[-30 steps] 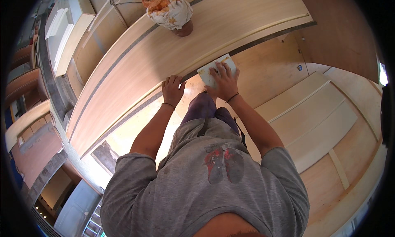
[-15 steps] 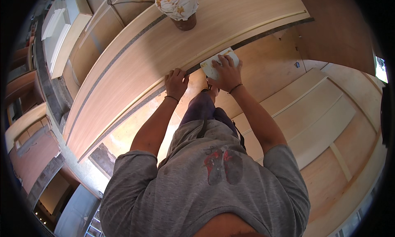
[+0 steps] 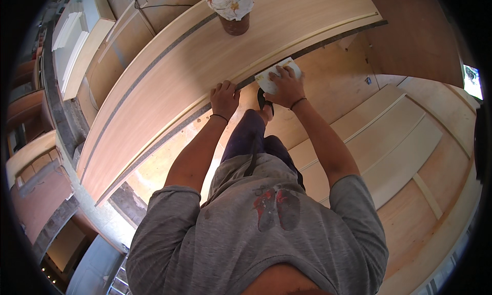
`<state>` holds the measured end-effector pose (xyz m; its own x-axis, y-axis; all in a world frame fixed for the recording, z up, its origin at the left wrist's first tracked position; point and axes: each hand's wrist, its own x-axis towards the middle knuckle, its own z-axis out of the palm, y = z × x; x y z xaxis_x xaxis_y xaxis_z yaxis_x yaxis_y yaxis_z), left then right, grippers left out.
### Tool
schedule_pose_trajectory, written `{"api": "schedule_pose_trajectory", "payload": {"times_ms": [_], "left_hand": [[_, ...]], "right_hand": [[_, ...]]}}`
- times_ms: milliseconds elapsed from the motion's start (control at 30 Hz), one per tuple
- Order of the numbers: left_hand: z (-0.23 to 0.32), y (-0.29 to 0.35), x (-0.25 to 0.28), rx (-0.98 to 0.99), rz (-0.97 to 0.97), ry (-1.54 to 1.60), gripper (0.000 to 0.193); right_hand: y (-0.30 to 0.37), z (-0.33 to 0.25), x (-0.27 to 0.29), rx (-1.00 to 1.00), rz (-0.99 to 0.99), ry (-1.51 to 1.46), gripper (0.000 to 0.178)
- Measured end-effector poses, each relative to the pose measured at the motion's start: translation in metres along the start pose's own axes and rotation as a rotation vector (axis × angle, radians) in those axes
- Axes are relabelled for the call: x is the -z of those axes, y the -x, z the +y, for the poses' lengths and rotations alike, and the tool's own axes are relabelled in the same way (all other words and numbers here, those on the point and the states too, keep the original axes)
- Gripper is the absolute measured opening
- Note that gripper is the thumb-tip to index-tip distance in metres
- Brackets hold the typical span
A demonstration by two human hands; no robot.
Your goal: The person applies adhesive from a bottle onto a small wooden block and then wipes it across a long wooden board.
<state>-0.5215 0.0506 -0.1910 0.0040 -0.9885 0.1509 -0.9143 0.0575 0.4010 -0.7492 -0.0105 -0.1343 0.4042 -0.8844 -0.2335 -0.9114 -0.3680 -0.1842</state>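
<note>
A long pale wood-grain panel (image 3: 169, 95), with dark strips along its two long edges, lies across in front of me. My left hand (image 3: 224, 99) curls its fingers over the near edge of this panel. To its right, my right hand (image 3: 287, 87) grips a flat white pad (image 3: 266, 83) with yellowish smears. This pad rests at the near dark edge strip; its exact kind and underside cannot be made out. On the panel beyond my hands stands a brown pot (image 3: 235, 26), its top covered by a crumpled white, orange-stained wrap.
Pale boards (image 3: 379, 126) lie at the right beside a brown upright panel (image 3: 415, 34). A white-framed wooden piece (image 3: 77, 44) and other cabinet parts stand at the left. A dark cord (image 3: 164, 6) runs behind the panel. My legs are below its near edge.
Both hands have shifted slightly right along the panel's near edge, and the white pad has moved with my right hand. The pot appears a little farther right and higher in view.
</note>
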Motion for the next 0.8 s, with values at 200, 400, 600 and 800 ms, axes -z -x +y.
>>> {"api": "schedule_pose_trajectory", "payload": {"times_ms": [200,400,600,800], "left_hand": [[-0.005,0.0,-0.002,0.035,-0.049,-0.003,0.025],[-0.022,0.022,0.021,0.011,-0.062,0.039,0.037],[-0.059,0.065,0.036,0.126,-0.059,-0.03,0.032],[-0.061,0.067,0.037,0.108,-0.021,-0.004,0.02]], "right_hand": [[0.026,-0.007,0.015,-0.065,-0.091,-0.001,0.068],[0.039,-0.035,-0.01,0.076,0.201,-0.123,0.067],[0.034,-0.064,-0.045,0.123,0.244,-0.131,0.069],[0.026,-0.066,-0.066,0.139,0.287,-0.112,0.074]]}}
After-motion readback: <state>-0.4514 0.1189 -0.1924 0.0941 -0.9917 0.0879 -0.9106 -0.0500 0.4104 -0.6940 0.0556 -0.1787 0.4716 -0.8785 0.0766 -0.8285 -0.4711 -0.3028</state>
